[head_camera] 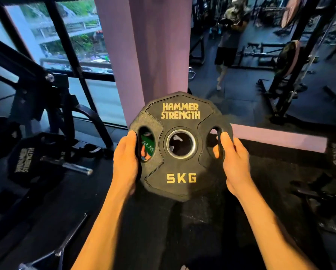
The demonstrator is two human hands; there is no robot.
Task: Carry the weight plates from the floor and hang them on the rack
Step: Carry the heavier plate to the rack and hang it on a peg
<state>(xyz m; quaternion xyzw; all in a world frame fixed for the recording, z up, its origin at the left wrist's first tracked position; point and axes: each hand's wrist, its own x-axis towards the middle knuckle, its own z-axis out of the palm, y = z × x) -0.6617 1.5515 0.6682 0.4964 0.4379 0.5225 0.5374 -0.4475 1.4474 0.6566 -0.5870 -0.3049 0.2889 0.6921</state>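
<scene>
A black 5 kg weight plate (180, 172) with gold lettering is held upright in front of me, above the dark floor. My left hand (125, 162) grips its left edge, thumb on the face and fingers through the left grip hole. My right hand (234, 162) grips the right edge the same way through the right hole. At the left, a black rack (46, 90) carries another black plate (27, 160) on a steel peg (75, 166) that sticks out toward me.
A pink pillar (151, 51) stands straight ahead behind the plate, with a window to its left. A mirror (260, 55) at the right shows gym machines and a person. A metal bar (65, 244) lies at the lower left. More equipment sits at the right edge.
</scene>
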